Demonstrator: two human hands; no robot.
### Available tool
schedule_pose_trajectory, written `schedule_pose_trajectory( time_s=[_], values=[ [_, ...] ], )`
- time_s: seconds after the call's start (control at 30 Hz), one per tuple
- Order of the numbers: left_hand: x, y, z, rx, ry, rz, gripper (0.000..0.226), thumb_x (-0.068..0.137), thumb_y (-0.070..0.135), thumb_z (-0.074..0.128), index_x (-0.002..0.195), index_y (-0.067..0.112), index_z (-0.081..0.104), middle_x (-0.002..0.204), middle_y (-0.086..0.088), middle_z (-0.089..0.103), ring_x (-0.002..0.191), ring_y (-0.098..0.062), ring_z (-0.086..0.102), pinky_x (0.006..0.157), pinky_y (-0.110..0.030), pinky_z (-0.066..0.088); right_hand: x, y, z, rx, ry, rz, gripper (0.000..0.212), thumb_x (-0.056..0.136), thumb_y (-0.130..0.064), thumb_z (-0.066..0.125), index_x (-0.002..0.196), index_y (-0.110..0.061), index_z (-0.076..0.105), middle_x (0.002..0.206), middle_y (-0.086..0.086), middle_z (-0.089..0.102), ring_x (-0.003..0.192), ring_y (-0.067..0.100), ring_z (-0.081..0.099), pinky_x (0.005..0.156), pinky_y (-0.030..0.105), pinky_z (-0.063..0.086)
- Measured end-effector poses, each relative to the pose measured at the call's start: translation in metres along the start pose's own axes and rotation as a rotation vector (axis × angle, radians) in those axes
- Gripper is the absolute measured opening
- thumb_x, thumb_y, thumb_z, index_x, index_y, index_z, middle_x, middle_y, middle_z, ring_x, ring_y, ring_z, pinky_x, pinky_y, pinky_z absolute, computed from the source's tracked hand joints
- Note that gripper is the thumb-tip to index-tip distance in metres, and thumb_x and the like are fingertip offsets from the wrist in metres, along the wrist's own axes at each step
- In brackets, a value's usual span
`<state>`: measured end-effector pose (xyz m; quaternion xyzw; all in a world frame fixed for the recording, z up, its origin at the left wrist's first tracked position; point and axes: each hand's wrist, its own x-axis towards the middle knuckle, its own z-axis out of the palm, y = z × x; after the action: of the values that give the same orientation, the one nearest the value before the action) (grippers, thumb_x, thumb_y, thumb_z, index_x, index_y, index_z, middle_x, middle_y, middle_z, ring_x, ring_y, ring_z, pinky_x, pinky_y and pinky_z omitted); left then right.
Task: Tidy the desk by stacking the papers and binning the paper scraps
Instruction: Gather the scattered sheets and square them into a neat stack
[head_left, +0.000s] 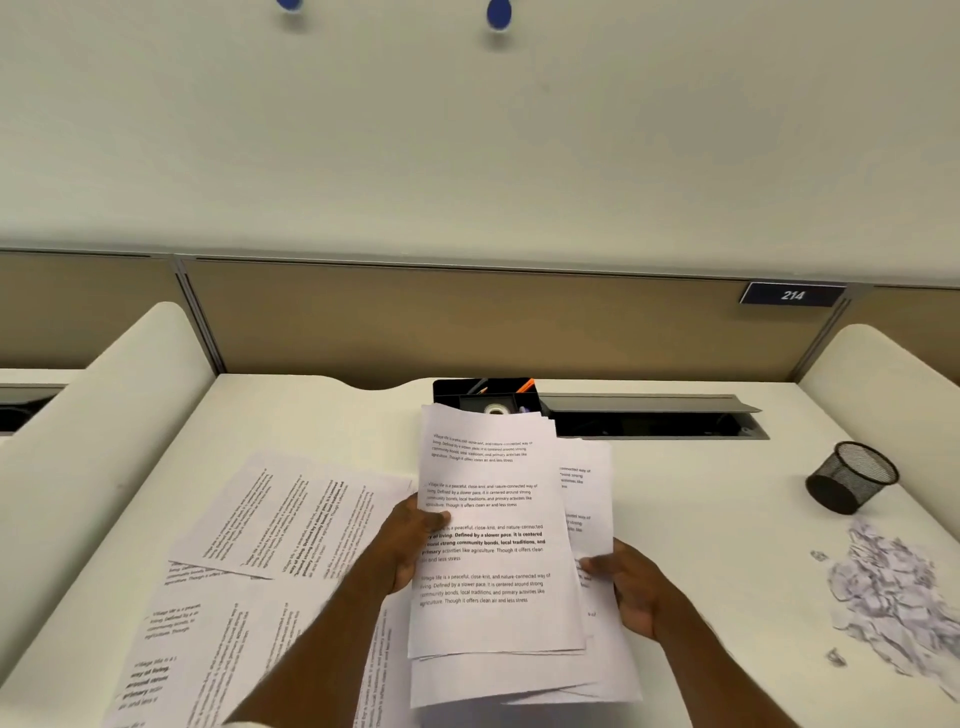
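Left hand (410, 545), beside loose sheets (270, 519) spread on the desk (701, 493), pinched the stack (488, 551) by its left edge, thumb on top. Right hand (636, 587) curled round its right edge. Stacking looked midway, with those sheets to gather next. Scraps (883, 587) lay right, near a seemingly tipped bin (852, 483).

Desk (701, 519): smooth, matt off-white top. Printed sheets (488, 545): thin, matt white paper, uncreased. Mesh cup (852, 483): black wire mesh, matt. Paper scraps (883, 587), just beside the cup: torn, crumpled paper. Organiser (467, 389), well left of the cup: glossy black plastic. Cable flap (644, 402): smooth grey metal.
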<state>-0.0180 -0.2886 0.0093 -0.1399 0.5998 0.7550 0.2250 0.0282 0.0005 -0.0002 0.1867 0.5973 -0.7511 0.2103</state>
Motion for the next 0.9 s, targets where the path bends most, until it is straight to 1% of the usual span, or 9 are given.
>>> schedule_pose_trajectory(
  time_s=[0.17, 0.23, 0.3, 0.37, 0.4, 0.5, 0.6, 0.8, 0.9],
  values=[
    [-0.003, -0.003, 0.012, 0.049, 0.001, 0.018, 0.039, 0.088, -0.009, 0.053, 0.123, 0.009, 0.058, 0.11, -0.016, 0.072, 0.1, -0.037, 0.069, 0.089, -0.057, 0.053, -0.002, -0.01, 0.005, -0.05, -0.033, -0.026, 0.055, 0.064, -0.002, 0.07, 0.119, -0.003, 0.065, 0.114, 0.023, 0.068, 0.105, 0.043, 0.065, 0.096, 0.059, 0.048],
    [-0.004, -0.002, 0.014, 0.053, 0.025, 0.028, 0.04, 0.086, -0.011, 0.052, 0.121, 0.009, 0.059, 0.107, -0.016, 0.073, 0.097, -0.036, 0.07, 0.084, -0.052, 0.057, 0.002, -0.011, 0.005, -0.002, -0.007, -0.022, 0.047, 0.075, -0.006, 0.067, 0.122, -0.004, 0.064, 0.116, 0.024, 0.067, 0.106, 0.044, 0.064, 0.097, 0.061, 0.046],
    [-0.006, -0.001, 0.016, 0.048, 0.039, 0.039, 0.041, 0.085, -0.011, 0.051, 0.12, 0.007, 0.059, 0.107, -0.017, 0.073, 0.096, -0.038, 0.07, 0.083, -0.052, 0.057, 0.005, -0.014, 0.005, 0.093, -0.017, 0.012, 0.038, 0.09, -0.024, 0.058, 0.123, -0.006, 0.064, 0.12, 0.022, 0.066, 0.112, 0.041, 0.062, 0.102, 0.058, 0.044],
    [-0.008, 0.0, 0.015, 0.044, 0.051, 0.054, 0.041, 0.084, -0.012, 0.051, 0.121, 0.005, 0.059, 0.107, -0.019, 0.072, 0.096, -0.039, 0.069, 0.085, -0.054, 0.056, 0.004, -0.018, 0.008, 0.105, -0.06, 0.03, 0.044, 0.096, -0.043, 0.051, 0.121, -0.011, 0.066, 0.122, 0.018, 0.066, 0.116, 0.036, 0.061, 0.106, 0.054, 0.041],
    [-0.009, 0.001, 0.015, 0.037, 0.053, 0.062, 0.042, 0.083, -0.012, 0.05, 0.12, 0.004, 0.059, 0.107, -0.02, 0.072, 0.097, -0.041, 0.069, 0.085, -0.055, 0.055, 0.004, -0.021, 0.011, 0.083, -0.101, 0.005, 0.044, 0.096, -0.043, 0.052, 0.122, -0.011, 0.065, 0.122, 0.017, 0.066, 0.117, 0.035, 0.061, 0.107, 0.053, 0.04],
    [-0.013, 0.002, 0.015, -0.009, 0.052, 0.083, 0.042, 0.08, -0.015, 0.05, 0.118, 0.0, 0.058, 0.106, -0.022, 0.072, 0.096, -0.042, 0.069, 0.082, -0.053, 0.057, 0.006, -0.025, 0.018, -0.03, -0.209, -0.116, 0.05, 0.084, -0.022, 0.07, 0.129, -0.006, 0.058, 0.126, 0.02, 0.063, 0.118, 0.038, 0.06, 0.106, 0.057, 0.04],
    [-0.018, 0.005, 0.015, -0.067, 0.047, 0.089, 0.041, 0.077, -0.016, 0.053, 0.116, -0.004, 0.059, 0.106, -0.023, 0.071, 0.094, -0.043, 0.069, 0.075, -0.048, 0.058, 0.012, -0.027, 0.026, -0.081, -0.185, -0.161, 0.061, 0.069, -0.007, 0.075, 0.126, 0.001, 0.057, 0.119, 0.022, 0.067, 0.11, 0.04, 0.064, 0.101, 0.056, 0.045],
    [-0.024, 0.013, 0.011, -0.175, 0.065, 0.101, 0.047, 0.069, -0.009, 0.063, 0.116, -0.003, 0.059, 0.109, -0.028, 0.069, 0.097, -0.049, 0.066, 0.083, -0.06, 0.054, 0.018, -0.032, 0.04, 0.008, -0.174, -0.209, 0.054, 0.067, -0.002, 0.071, 0.119, 0.0, 0.06, 0.114, 0.022, 0.069, 0.104, 0.041, 0.066, 0.09, 0.051, 0.054],
    [-0.025, 0.017, 0.012, -0.166, 0.103, 0.093, 0.042, 0.075, -0.01, 0.059, 0.116, -0.002, 0.061, 0.108, -0.026, 0.07, 0.097, -0.049, 0.066, 0.084, -0.062, 0.053, 0.022, -0.031, 0.048, -0.013, -0.195, -0.192, 0.056, 0.066, -0.003, 0.073, 0.121, -0.001, 0.06, 0.115, 0.02, 0.069, 0.108, 0.039, 0.065, 0.096, 0.051, 0.05]
  ],
)
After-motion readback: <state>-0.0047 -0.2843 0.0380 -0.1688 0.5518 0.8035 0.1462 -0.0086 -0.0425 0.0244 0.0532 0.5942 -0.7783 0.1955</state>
